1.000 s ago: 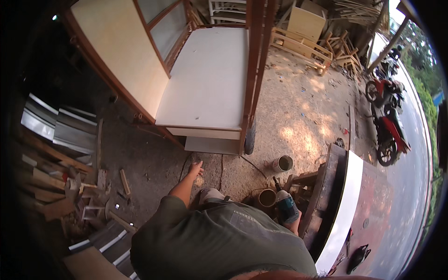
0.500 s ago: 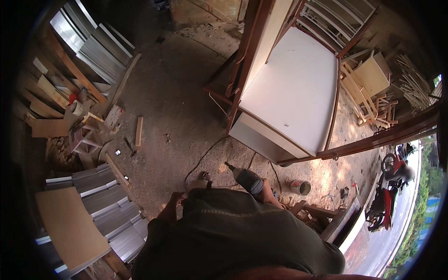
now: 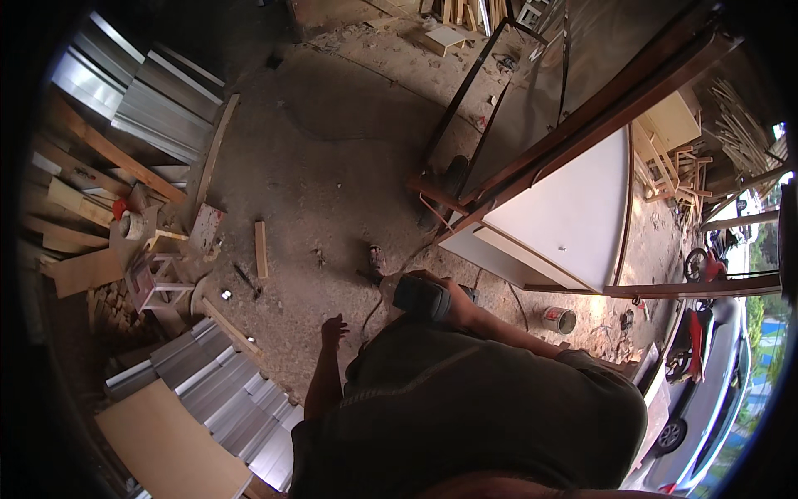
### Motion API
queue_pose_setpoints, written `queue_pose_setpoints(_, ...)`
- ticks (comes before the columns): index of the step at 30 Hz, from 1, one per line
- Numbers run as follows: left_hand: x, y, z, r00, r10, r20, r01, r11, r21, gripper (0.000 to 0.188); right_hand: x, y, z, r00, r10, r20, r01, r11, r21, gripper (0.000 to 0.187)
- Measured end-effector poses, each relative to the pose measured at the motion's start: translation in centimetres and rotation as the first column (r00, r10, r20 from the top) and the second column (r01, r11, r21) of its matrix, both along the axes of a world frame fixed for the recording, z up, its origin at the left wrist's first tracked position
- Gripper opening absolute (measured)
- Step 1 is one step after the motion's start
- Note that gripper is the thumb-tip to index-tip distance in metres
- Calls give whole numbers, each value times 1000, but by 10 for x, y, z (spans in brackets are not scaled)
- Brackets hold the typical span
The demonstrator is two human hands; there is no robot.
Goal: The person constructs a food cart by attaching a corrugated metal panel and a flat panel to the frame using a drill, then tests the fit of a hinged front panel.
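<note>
My right hand (image 3: 455, 301) is wrapped round a dark power drill (image 3: 422, 298) in front of my body. The drill's tip is hard to make out from this angle. My left hand (image 3: 335, 331) hangs out to the left, its fingers apart and nothing in it. To the right of the drill stands a large cabinet-like piece with a white panel (image 3: 573, 216) and a reddish-brown frame (image 3: 573, 133). Neither hand touches it.
A cord (image 3: 371, 314) crosses the floor by my sandalled foot (image 3: 376, 259). A bucket (image 3: 559, 320) stands to the right. Metal sheets (image 3: 208, 358) and a brown board (image 3: 170, 437) lie at the left, near a small stool (image 3: 158, 283). A wood strip (image 3: 261, 249) lies ahead.
My view has shifted, and the cabinet now appears further right, with more of its far side showing. My right hand has brought the drill up and inward; my left arm has swung forward.
</note>
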State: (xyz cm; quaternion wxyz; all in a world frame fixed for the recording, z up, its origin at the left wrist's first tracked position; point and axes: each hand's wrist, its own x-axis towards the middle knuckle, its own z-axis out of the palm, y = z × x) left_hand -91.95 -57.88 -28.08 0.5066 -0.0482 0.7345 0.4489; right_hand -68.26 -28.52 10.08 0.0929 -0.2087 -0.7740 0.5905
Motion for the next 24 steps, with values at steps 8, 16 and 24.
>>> queue_pose_setpoints(8,-113,34,46,947,-320,-16,316,942,-108,37,-180,104,-15,969,-33,-245,47,997,54,56)
queue_pose_setpoints(16,-329,71,76,989,141,40,-140,990,-35,36,-290,176,-13,852,-334,-402,256,937,-236,60)
queue_pose_setpoints(24,-453,215,8,840,-541,-46,534,839,-109,36,-369,244,-2,748,-559,-359,589,808,-31,57)
